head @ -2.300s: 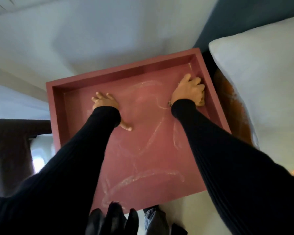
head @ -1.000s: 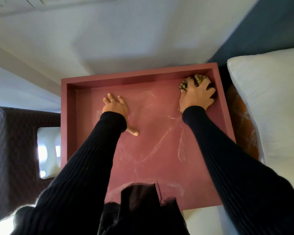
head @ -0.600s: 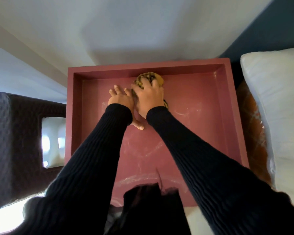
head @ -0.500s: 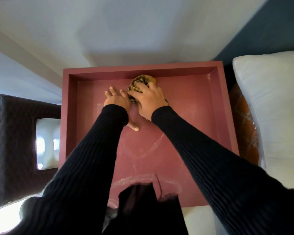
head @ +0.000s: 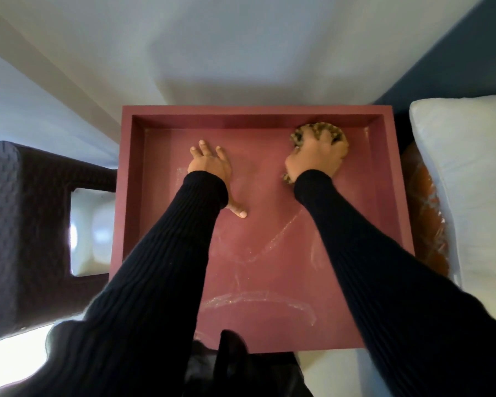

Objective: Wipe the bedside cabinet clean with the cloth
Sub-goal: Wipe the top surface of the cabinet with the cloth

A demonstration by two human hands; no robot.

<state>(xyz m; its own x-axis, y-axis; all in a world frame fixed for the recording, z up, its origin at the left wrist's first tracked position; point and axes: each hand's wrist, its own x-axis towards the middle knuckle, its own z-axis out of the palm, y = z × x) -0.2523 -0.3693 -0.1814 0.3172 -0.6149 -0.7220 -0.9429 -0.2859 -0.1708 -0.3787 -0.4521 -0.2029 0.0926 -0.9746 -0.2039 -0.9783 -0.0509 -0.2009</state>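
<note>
Head view is showing the bedside cabinet, a red top with a raised rim on three sides. Right hand is gripping the bunched cloth, fingers curled over it, and is pressing it down close to the cabinet's far rim, toward the corner nearest the white pillow. Left hand is lying flat on the cabinet's far middle, fingers spread and holding nothing, apparently bracing the person as they are leaning in. Pale streaks are remaining across the cabinet's centre and near edge, so wiping is judged incomplete.
</note>
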